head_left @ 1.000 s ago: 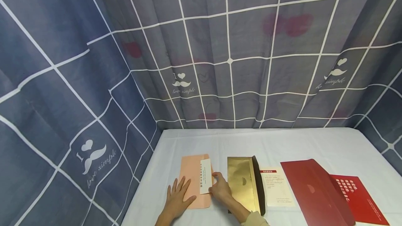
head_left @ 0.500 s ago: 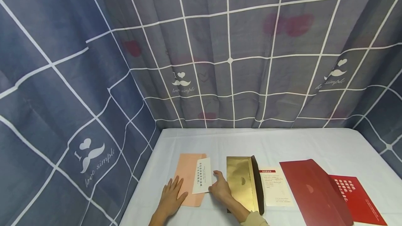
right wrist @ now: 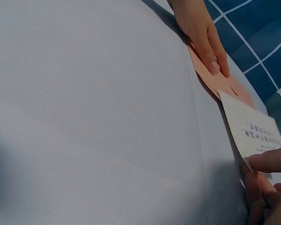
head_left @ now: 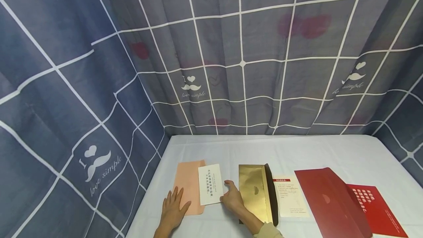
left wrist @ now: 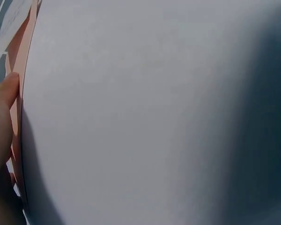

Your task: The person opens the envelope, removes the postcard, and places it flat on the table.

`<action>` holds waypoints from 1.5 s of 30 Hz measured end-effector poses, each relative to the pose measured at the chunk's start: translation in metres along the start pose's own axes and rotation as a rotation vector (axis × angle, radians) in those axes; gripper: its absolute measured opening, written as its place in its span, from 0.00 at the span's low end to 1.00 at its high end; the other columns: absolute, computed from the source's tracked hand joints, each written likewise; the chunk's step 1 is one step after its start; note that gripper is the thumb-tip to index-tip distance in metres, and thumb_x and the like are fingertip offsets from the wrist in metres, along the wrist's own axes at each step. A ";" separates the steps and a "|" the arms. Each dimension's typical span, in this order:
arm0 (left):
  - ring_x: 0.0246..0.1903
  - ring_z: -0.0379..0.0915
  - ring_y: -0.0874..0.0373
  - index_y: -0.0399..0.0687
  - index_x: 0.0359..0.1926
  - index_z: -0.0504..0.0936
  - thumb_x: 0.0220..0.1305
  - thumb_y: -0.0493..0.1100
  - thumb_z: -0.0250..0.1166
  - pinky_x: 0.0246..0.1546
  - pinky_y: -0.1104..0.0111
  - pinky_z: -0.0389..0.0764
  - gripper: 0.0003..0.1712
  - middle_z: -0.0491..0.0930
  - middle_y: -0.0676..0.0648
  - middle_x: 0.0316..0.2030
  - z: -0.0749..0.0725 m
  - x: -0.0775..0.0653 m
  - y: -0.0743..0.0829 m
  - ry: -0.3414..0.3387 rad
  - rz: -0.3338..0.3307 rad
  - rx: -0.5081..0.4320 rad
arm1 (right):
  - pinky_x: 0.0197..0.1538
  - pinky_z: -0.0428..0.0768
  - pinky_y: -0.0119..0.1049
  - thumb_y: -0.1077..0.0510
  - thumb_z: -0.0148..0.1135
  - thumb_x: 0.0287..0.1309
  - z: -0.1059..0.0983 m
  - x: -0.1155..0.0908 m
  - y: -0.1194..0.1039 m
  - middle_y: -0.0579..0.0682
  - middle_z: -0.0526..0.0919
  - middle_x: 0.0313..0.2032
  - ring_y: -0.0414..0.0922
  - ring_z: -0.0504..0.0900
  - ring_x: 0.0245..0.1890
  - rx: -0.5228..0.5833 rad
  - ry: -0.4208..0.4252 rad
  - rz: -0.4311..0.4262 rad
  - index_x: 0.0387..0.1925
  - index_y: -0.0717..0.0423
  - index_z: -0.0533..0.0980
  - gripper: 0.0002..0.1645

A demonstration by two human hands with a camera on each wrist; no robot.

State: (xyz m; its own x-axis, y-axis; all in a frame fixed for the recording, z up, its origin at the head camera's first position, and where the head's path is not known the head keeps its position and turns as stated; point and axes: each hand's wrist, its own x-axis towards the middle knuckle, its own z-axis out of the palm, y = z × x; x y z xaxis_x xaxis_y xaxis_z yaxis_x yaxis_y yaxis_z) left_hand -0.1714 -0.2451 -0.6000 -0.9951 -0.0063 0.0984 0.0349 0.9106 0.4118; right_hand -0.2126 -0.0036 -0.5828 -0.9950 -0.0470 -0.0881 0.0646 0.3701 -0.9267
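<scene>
A white card (head_left: 210,184) with printed characters lies partly over the right side of a peach envelope (head_left: 188,183) in the head view. My right hand (head_left: 232,198) pinches the card's lower right edge between thumb and fingers, which the right wrist view shows up close around the card (right wrist: 253,124). With fingers straight and spread, my left hand (head_left: 171,208) presses on the envelope's lower left part. Only the thumb side of the left hand (left wrist: 2,117) shows in the left wrist view, against the envelope's edge.
Right of my right hand lies a gold envelope (head_left: 252,184) with its dark flap open. Farther right come a cream printed card (head_left: 290,197), a dark red envelope (head_left: 327,201) and a bright red card (head_left: 380,208). A checked curtain (head_left: 224,83) hangs behind the white-covered table (head_left: 277,150).
The peach envelope has slid left under my left hand. More of the white card shows from it, while my right hand has stayed nearly in place holding the card.
</scene>
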 end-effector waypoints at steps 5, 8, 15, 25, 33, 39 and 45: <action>0.64 0.42 0.25 0.35 0.65 0.67 0.68 0.53 0.55 0.57 0.31 0.43 0.32 0.55 0.27 0.66 0.001 0.000 -0.003 0.024 0.042 -0.062 | 0.24 0.70 0.36 0.74 0.61 0.38 -0.001 -0.001 0.000 0.49 0.72 0.21 0.44 0.72 0.21 -0.004 -0.002 0.002 0.59 0.67 0.66 0.39; 0.64 0.42 0.24 0.34 0.64 0.68 0.68 0.50 0.56 0.56 0.30 0.42 0.31 0.56 0.26 0.65 0.000 0.000 -0.005 0.039 0.055 -0.111 | 0.24 0.70 0.35 0.74 0.61 0.38 -0.001 -0.001 0.000 0.49 0.73 0.21 0.44 0.72 0.21 -0.003 -0.003 -0.002 0.58 0.68 0.66 0.39; 0.64 0.42 0.23 0.31 0.63 0.68 0.67 0.49 0.58 0.57 0.31 0.46 0.31 0.56 0.24 0.65 -0.001 -0.001 -0.010 0.069 0.043 -0.142 | 0.22 0.71 0.33 0.73 0.62 0.42 -0.004 -0.002 0.000 0.48 0.73 0.21 0.42 0.72 0.20 -0.004 -0.039 0.001 0.53 0.67 0.71 0.31; 0.64 0.43 0.23 0.31 0.63 0.68 0.68 0.50 0.58 0.57 0.32 0.47 0.32 0.57 0.25 0.65 -0.003 0.001 -0.010 0.059 0.034 -0.088 | 0.25 0.72 0.36 0.74 0.64 0.42 -0.006 -0.002 0.000 0.49 0.74 0.22 0.43 0.73 0.21 0.019 -0.064 0.019 0.39 0.65 0.75 0.17; 0.65 0.42 0.26 0.33 0.64 0.66 0.68 0.53 0.56 0.58 0.31 0.42 0.33 0.55 0.27 0.66 -0.007 -0.002 -0.012 0.024 -0.051 -0.051 | 0.24 0.71 0.35 0.72 0.64 0.41 -0.006 -0.001 -0.004 0.49 0.73 0.20 0.44 0.72 0.20 0.020 -0.080 0.015 0.34 0.63 0.73 0.14; 0.65 0.41 0.25 0.33 0.64 0.66 0.68 0.52 0.56 0.57 0.30 0.41 0.33 0.54 0.26 0.66 -0.012 -0.003 -0.016 0.021 -0.064 -0.057 | 0.24 0.70 0.35 0.69 0.65 0.43 -0.005 -0.003 -0.004 0.49 0.73 0.20 0.43 0.71 0.20 0.003 -0.059 -0.006 0.36 0.64 0.72 0.14; 0.66 0.39 0.26 0.33 0.66 0.64 0.69 0.52 0.55 0.58 0.31 0.39 0.33 0.52 0.27 0.67 -0.014 -0.005 -0.021 -0.002 -0.087 -0.052 | 0.18 0.67 0.30 0.69 0.64 0.44 -0.001 -0.002 0.000 0.47 0.73 0.16 0.41 0.71 0.15 -0.068 -0.023 -0.008 0.52 0.69 0.68 0.30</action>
State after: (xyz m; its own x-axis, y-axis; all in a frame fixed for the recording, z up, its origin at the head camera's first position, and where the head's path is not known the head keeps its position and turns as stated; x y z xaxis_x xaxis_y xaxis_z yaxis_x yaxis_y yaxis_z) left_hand -0.1659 -0.2695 -0.5966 -0.9948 -0.0834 0.0585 -0.0468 0.8840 0.4652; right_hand -0.2104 -0.0028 -0.5818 -0.9934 -0.0715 -0.0895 0.0501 0.4316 -0.9007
